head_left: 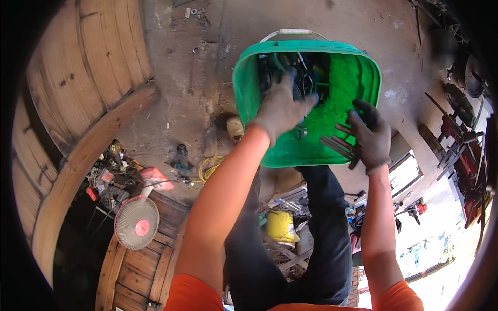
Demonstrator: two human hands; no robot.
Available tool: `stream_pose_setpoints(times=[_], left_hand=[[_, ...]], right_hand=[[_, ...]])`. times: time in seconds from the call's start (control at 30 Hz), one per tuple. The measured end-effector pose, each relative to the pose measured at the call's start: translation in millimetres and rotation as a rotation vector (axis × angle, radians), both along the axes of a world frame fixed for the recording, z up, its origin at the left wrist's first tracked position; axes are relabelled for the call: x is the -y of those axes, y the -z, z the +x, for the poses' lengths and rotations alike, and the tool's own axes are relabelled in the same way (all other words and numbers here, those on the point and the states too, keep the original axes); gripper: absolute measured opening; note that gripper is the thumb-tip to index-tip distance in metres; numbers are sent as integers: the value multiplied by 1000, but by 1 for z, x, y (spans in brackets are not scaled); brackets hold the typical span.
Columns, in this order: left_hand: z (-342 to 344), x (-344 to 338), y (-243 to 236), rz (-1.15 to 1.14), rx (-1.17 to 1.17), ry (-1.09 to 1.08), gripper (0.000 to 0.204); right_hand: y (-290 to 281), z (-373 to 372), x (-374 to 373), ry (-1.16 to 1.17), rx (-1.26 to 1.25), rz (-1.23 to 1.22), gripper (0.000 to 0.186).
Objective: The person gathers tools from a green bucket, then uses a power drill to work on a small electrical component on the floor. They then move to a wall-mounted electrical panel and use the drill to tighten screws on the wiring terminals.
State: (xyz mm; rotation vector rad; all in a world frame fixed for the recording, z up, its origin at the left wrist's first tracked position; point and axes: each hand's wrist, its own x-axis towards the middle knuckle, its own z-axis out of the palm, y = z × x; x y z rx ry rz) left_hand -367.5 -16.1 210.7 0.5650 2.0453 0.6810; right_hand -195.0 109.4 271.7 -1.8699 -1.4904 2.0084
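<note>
A green bucket [306, 46], roughly square with rounded corners, stands in front of me with its mouth facing up. Inside it lie dark tools and cables [306, 72], heaped toward the left and far side. My left hand [280, 106], in a grey glove, reaches into the bucket over this heap. Its thumb is spread from the fingers, whose tips are blurred against the contents. At the bucket's near right rim, my gloved right hand [371, 142] is closed around several slim dark metal rods [340, 144], which point left over the opening.
Wooden planks [98, 52] curve along the left. A fan [136, 223] with a pink centre and a wooden crate-like surface [140, 269] are at lower left. Yellow cord [210, 168] lies on the floor. A yellow container [280, 227] sits between my legs. Metal parts [461, 140] crowd the right.
</note>
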Motion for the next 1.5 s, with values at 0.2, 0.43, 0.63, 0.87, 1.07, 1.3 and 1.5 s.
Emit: stream_pose_setpoints(times=[0.2, 0.43, 0.63, 0.87, 1.07, 1.3, 1.5], left_hand=[[-128, 129, 36, -170, -314, -310, 32], [-193, 169, 190, -749, -586, 52, 48], [-191, 207, 155, -320, -228, -109, 35], [-55, 119, -67, 368, 412, -159, 35], [-8, 79, -121, 358, 259, 40, 48], [115, 181, -222, -50, 1181, -71, 59], [192, 217, -245, -67, 923, 178, 32]], right_hand=[[-43, 20, 43, 293, 101, -42, 27], [-39, 16, 109, 444, 182, 136, 34], [-58, 35, 168, 506, 125, 67, 36], [-116, 52, 210, 547, 122, -110, 32], [-160, 94, 218, 425, 115, -69, 30], [-197, 126, 259, 1311, -85, -240, 23], [-209, 142, 309, 876, 34, 162, 30]])
